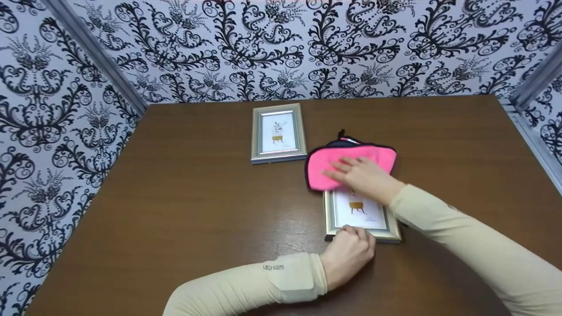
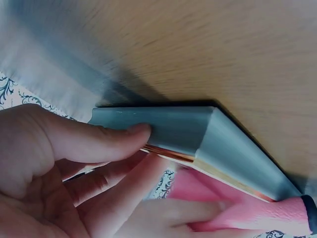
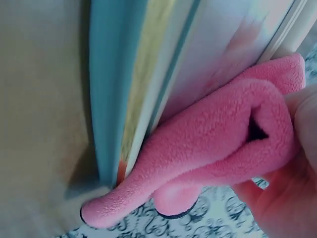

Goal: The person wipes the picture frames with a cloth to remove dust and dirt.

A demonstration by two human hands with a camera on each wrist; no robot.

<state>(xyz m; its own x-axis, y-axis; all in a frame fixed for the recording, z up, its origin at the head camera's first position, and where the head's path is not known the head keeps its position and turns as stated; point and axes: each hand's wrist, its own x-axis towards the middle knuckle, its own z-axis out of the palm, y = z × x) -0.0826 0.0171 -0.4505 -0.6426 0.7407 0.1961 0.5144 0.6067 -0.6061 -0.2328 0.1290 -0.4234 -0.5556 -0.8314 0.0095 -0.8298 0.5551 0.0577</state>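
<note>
My left hand (image 1: pixel 350 252) pinches the near edge of a picture frame (image 1: pixel 329 219) between thumb (image 2: pixel 111 141) and fingers. The frame is silvery-gold and holds a print of a plant in a yellow pot. Over its far part lies a fleecy pink cloth (image 1: pixel 320 169) with black edging. On this cloth rests my right hand (image 1: pixel 366 175), its fingers extended and slightly spread, blurred in the head view. Close up in the right wrist view, the pink cloth (image 3: pixel 218 134) is folded beside the palm and touches the frame. The cloth hides the upper print.
A second, similar picture frame (image 1: pixel 257 131) lies farther back, left of the cloth. Both stand on a brown wooden table (image 1: pixel 197 188). Black-and-white patterned walls (image 1: pixel 263 52) enclose the back and sides. A dark part of the cloth sticks out behind the pink.
</note>
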